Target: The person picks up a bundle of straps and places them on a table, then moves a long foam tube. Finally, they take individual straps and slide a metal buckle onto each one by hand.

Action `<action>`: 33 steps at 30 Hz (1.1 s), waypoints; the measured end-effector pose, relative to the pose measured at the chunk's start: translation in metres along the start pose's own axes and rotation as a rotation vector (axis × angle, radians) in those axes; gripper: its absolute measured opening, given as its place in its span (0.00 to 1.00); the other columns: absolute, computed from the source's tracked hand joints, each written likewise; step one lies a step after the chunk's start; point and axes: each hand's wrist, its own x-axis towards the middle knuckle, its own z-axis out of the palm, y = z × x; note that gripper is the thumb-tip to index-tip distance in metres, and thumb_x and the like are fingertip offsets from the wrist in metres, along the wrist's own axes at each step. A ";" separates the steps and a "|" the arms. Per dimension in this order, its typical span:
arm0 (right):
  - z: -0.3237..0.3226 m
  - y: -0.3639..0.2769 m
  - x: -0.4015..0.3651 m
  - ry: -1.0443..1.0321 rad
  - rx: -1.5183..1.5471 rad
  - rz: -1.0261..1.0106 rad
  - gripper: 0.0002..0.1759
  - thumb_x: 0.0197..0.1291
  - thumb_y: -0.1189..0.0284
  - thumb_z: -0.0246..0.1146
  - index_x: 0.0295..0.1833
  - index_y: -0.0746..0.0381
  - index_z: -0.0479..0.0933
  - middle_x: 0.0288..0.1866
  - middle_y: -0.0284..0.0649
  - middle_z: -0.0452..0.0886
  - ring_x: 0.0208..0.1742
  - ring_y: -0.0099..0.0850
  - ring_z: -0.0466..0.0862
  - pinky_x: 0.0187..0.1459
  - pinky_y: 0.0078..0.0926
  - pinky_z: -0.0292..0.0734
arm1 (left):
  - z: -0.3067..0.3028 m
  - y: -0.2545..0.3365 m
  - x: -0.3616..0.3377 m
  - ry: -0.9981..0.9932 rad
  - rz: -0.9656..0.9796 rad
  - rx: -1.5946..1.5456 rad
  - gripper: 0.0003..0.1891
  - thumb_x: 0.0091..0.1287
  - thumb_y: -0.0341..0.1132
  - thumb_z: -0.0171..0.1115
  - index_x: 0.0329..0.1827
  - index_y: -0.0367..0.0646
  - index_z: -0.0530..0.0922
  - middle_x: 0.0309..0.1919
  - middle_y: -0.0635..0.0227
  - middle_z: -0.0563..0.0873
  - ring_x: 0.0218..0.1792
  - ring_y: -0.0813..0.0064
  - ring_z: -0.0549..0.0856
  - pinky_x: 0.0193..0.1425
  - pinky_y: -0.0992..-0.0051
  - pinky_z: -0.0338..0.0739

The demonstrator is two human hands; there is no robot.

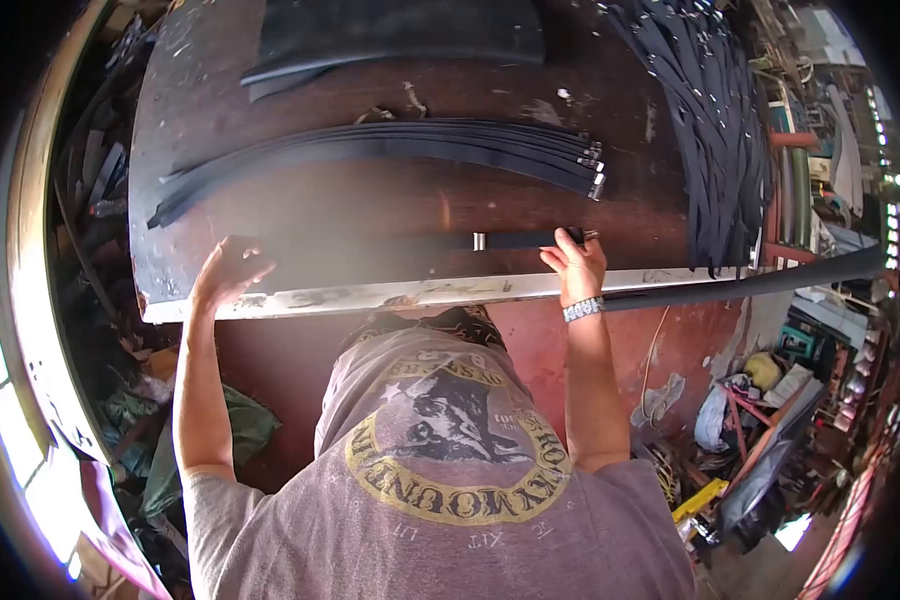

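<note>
A black belt (520, 241) stretches sideways over the near edge of the table, with a shiny metal piece partway along it. My right hand (580, 268), with a metal band on the wrist, pinches the belt's right end, where a little metal shows past the fingers. At the other end, my left hand (235, 272) is closed with thumb and fingers around the dark strip. A hazy blur hides much of the belt between the hands. Just beyond lies a row of black belts (390, 140), side by side, their metal ends to the right.
The dark table (610, 90) has a pale front edge (410, 295). Folded black sheet material (400, 35) lies at the back. Many black straps (715, 130) are heaped at the right. A long black strip (750, 287) juts out past the right corner. Clutter (750, 410) fills the floor there.
</note>
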 end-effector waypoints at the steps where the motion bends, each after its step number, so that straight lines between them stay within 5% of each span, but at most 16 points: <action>1: 0.002 -0.001 0.000 0.030 -0.077 -0.006 0.16 0.61 0.73 0.77 0.43 0.59 0.74 0.37 0.36 0.84 0.31 0.33 0.90 0.33 0.29 0.90 | -0.001 -0.014 -0.001 0.033 0.035 0.027 0.16 0.63 0.44 0.69 0.35 0.36 0.86 0.21 0.63 0.86 0.24 0.74 0.83 0.33 0.66 0.78; 3: 0.003 -0.005 -0.002 0.061 -0.216 -0.088 0.15 0.62 0.71 0.77 0.43 0.58 0.75 0.37 0.34 0.85 0.32 0.31 0.90 0.31 0.24 0.85 | -0.007 -0.032 -0.006 0.068 0.032 -0.002 0.15 0.63 0.43 0.70 0.39 0.38 0.87 0.25 0.62 0.87 0.27 0.73 0.84 0.34 0.66 0.79; 7: -0.005 -0.009 0.001 0.094 -0.098 -0.057 0.16 0.65 0.61 0.75 0.49 0.56 0.78 0.39 0.35 0.83 0.36 0.33 0.90 0.35 0.30 0.84 | 0.004 -0.112 -0.004 0.310 0.208 0.002 0.14 0.64 0.36 0.71 0.51 0.41 0.86 0.34 0.60 0.90 0.33 0.73 0.86 0.37 0.67 0.81; 10: -0.012 -0.008 0.016 0.137 -0.098 0.061 0.19 0.66 0.54 0.73 0.51 0.54 0.79 0.37 0.34 0.81 0.38 0.32 0.88 0.41 0.32 0.82 | -0.006 -0.120 -0.040 0.441 0.017 -0.209 0.13 0.67 0.31 0.72 0.53 0.40 0.84 0.39 0.64 0.90 0.39 0.73 0.87 0.46 0.69 0.81; 13: -0.022 -0.010 0.018 0.076 -0.092 0.050 0.19 0.66 0.52 0.73 0.52 0.51 0.79 0.33 0.30 0.78 0.35 0.24 0.85 0.36 0.24 0.74 | 0.016 -0.153 -0.056 0.715 -0.074 -0.193 0.12 0.68 0.27 0.69 0.53 0.41 0.84 0.39 0.63 0.90 0.39 0.72 0.87 0.47 0.71 0.81; 16: -0.032 -0.008 0.024 0.102 -0.144 0.038 0.20 0.65 0.52 0.73 0.54 0.49 0.80 0.35 0.28 0.79 0.32 0.22 0.82 0.34 0.20 0.69 | 0.043 -0.087 -0.081 0.979 0.023 0.003 0.19 0.64 0.23 0.71 0.59 0.42 0.82 0.55 0.56 0.86 0.57 0.57 0.85 0.63 0.66 0.79; 18: -0.044 -0.001 0.035 0.105 -0.165 0.023 0.21 0.65 0.51 0.73 0.55 0.49 0.80 0.36 0.28 0.81 0.32 0.22 0.81 0.33 0.19 0.67 | 0.068 -0.047 -0.080 0.961 0.150 -0.017 0.27 0.59 0.23 0.75 0.63 0.45 0.80 0.65 0.54 0.79 0.69 0.49 0.76 0.75 0.56 0.70; 21: -0.056 0.003 0.052 0.161 -0.315 0.043 0.21 0.65 0.49 0.73 0.55 0.49 0.81 0.41 0.29 0.83 0.32 0.21 0.81 0.33 0.19 0.67 | 0.111 -0.021 -0.078 0.879 0.166 0.097 0.30 0.59 0.28 0.76 0.67 0.45 0.79 0.72 0.53 0.75 0.74 0.47 0.71 0.79 0.52 0.66; 23: -0.080 0.007 0.058 0.131 -0.304 0.021 0.23 0.65 0.49 0.71 0.57 0.50 0.82 0.44 0.35 0.87 0.35 0.25 0.84 0.33 0.24 0.74 | 0.128 -0.027 -0.072 0.874 0.191 0.100 0.28 0.59 0.28 0.76 0.65 0.44 0.80 0.73 0.51 0.74 0.75 0.45 0.70 0.78 0.51 0.68; 24: -0.085 0.002 0.058 0.118 -0.385 0.023 0.28 0.65 0.45 0.68 0.64 0.48 0.81 0.54 0.39 0.86 0.41 0.29 0.85 0.42 0.34 0.78 | 0.134 -0.028 -0.063 0.875 0.146 -0.118 0.26 0.60 0.26 0.74 0.64 0.42 0.81 0.71 0.51 0.76 0.72 0.44 0.74 0.76 0.52 0.69; 28: -0.059 -0.019 0.020 0.233 -0.354 -0.066 0.17 0.69 0.58 0.72 0.55 0.54 0.82 0.39 0.34 0.86 0.24 0.20 0.82 0.21 0.16 0.69 | 0.125 -0.029 -0.073 0.898 0.183 0.102 0.23 0.69 0.33 0.70 0.68 0.44 0.79 0.77 0.53 0.71 0.76 0.47 0.68 0.79 0.50 0.64; 31: -0.076 -0.007 0.037 0.282 -0.481 -0.242 0.14 0.70 0.63 0.71 0.55 0.58 0.85 0.37 0.32 0.87 0.30 0.28 0.85 0.32 0.26 0.80 | 0.126 -0.032 -0.064 0.957 0.211 0.115 0.22 0.69 0.33 0.70 0.67 0.43 0.80 0.75 0.54 0.73 0.75 0.47 0.69 0.79 0.50 0.64; 33: -0.091 0.003 0.067 0.252 -0.711 -0.578 0.15 0.70 0.64 0.70 0.57 0.58 0.84 0.38 0.35 0.87 0.29 0.27 0.84 0.32 0.25 0.80 | 0.124 -0.002 -0.056 0.939 0.251 0.125 0.21 0.66 0.28 0.70 0.64 0.42 0.82 0.71 0.54 0.77 0.72 0.49 0.72 0.77 0.50 0.67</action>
